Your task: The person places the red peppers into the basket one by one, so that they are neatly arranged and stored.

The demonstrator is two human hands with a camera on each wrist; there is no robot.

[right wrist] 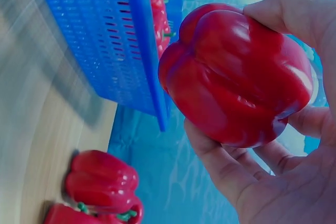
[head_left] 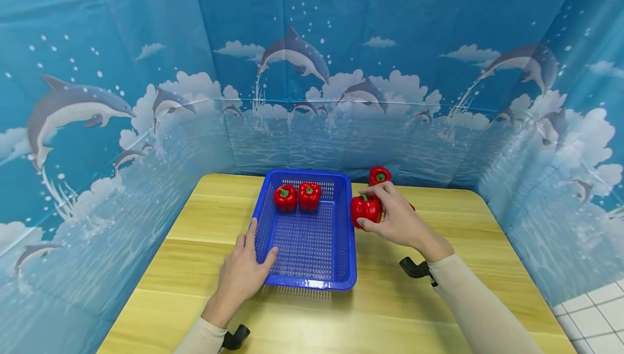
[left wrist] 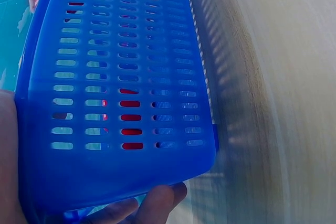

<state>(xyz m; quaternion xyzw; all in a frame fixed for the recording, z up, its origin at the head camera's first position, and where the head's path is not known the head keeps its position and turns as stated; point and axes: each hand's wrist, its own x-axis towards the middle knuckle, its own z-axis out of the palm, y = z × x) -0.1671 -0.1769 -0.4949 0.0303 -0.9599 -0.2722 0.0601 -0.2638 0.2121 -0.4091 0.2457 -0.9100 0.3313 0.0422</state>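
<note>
A blue plastic basket (head_left: 312,284) with slotted walls stands on the table; two red bell peppers (head_left: 285,198) lie at its back left. At the front left corner my left hand (head_left: 242,274) grips the rim, thumb over the front edge and fingers down the outer left side; its fingertips (left wrist: 157,203) show past the corner in the left wrist view. My right hand (head_left: 401,217) holds a red bell pepper (right wrist: 236,77) between thumb and fingers, just right of the basket's right rim. That pepper is off the table.
More red bell peppers (right wrist: 102,181) lie on the table right of the basket, one standing at the back (head_left: 379,175); my right hand partly hides the others in the head view. A dolphin-print curtain (head_left: 302,143) hangs behind the wooden table (head_left: 195,224).
</note>
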